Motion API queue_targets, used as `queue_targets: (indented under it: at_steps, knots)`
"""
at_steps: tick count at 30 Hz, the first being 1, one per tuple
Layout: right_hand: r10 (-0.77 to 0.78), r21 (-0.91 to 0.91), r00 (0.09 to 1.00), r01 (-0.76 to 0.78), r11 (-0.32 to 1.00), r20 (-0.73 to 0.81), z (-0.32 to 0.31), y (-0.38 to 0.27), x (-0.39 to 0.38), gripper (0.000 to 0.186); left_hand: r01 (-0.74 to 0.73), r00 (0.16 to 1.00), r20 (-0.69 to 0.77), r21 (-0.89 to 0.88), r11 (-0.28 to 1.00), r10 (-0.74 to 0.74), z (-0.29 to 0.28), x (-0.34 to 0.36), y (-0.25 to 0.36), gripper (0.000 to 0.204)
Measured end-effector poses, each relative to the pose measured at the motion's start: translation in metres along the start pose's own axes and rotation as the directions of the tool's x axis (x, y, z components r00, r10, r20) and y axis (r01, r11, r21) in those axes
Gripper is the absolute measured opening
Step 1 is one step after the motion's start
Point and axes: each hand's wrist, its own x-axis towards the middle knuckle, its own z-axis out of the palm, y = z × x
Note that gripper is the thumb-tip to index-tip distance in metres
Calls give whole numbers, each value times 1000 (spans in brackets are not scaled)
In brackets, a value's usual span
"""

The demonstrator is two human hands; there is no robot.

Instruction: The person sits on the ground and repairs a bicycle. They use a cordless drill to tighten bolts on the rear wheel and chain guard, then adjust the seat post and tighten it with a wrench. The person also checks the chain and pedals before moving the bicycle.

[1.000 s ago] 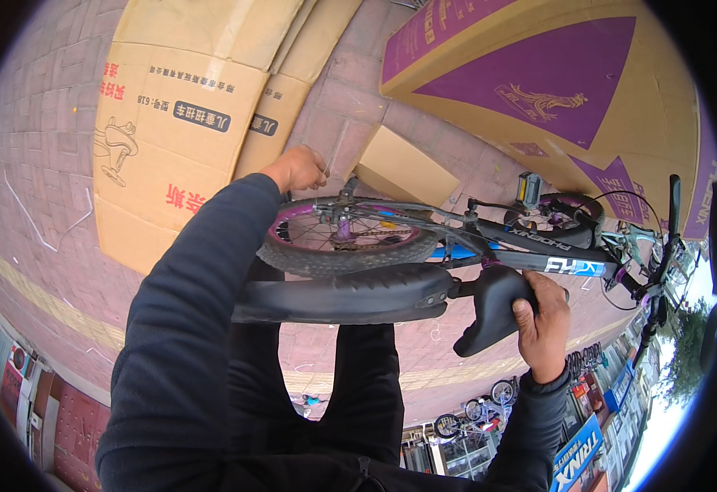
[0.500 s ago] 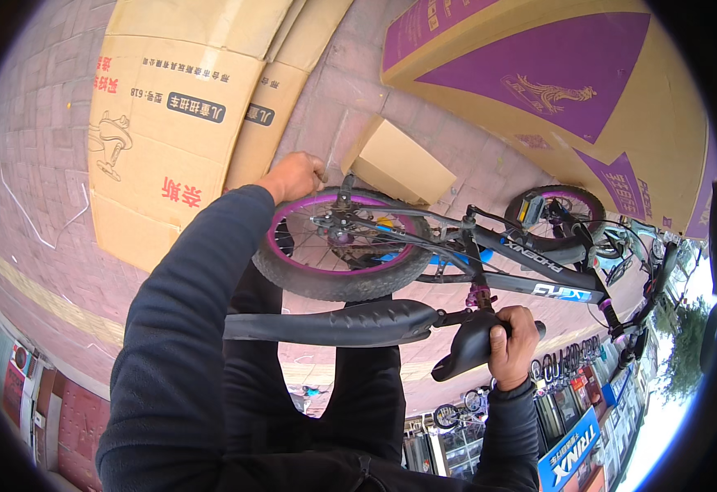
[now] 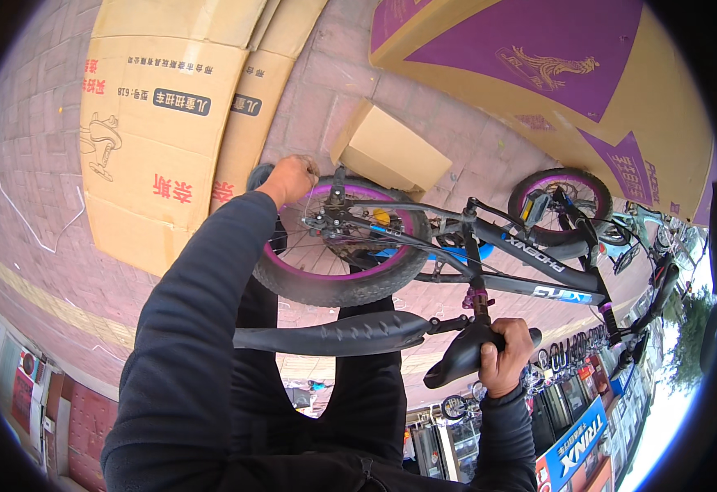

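Observation:
A small black bicycle (image 3: 531, 271) with purple rims stands on the paving below me. My right hand (image 3: 506, 354) grips its black saddle (image 3: 465, 357) from the side. A long black mudguard (image 3: 334, 334) sticks out from under the saddle toward my left. My left hand (image 3: 291, 177) reaches down at the far edge of the rear wheel (image 3: 338, 258); its fingers are curled, and what they hold is hidden. The front wheel (image 3: 557, 201) lies further right.
Flat cardboard cartons (image 3: 162, 131) lie on the brick paving at the left. A small brown box (image 3: 391, 150) sits beyond the rear wheel. A large purple and yellow carton (image 3: 539, 74) fills the upper right. Shopfronts (image 3: 572, 435) show along the lower rim.
The bicycle has shifted lower and closer, with the rear wheel now larger in view. My right hand stays on the saddle; my left hand stays at the wheel's far edge.

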Motion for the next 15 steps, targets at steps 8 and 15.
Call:
queue_targets:
  at_steps: [8,15]
  knots:
    - [-18,9,999,18,1000,-30,4,5,-2,47,454,882,312,-367,812,-352,6,2,18,16]
    - [-36,40,999,37,999,-8,-2,0,5,45,389,903,334,-367,845,-271,-26,-10,30,24]
